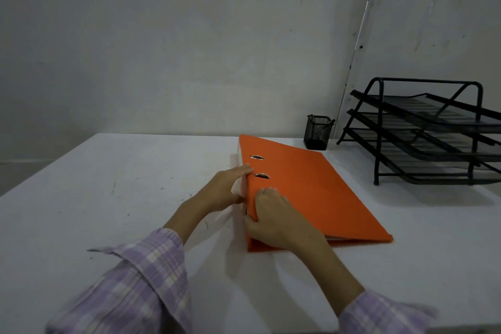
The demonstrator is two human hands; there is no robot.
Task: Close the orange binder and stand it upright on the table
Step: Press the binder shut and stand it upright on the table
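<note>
Lying closed and flat mid-table (135,171), the binder (306,187) has the left hand (222,190) clasping its spine edge and the right hand (273,219) gripping the near corner there; tipped upright carelessly, the cover could likely swing open or the base skid.

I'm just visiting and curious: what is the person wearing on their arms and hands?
Both hands are bare: the left hand and the right hand show no gloves, rings or watch. Each arm has a loose, long shirt sleeve in a pale lilac and white check, with the left sleeve cuff unbuttoned and flaring open.
</note>
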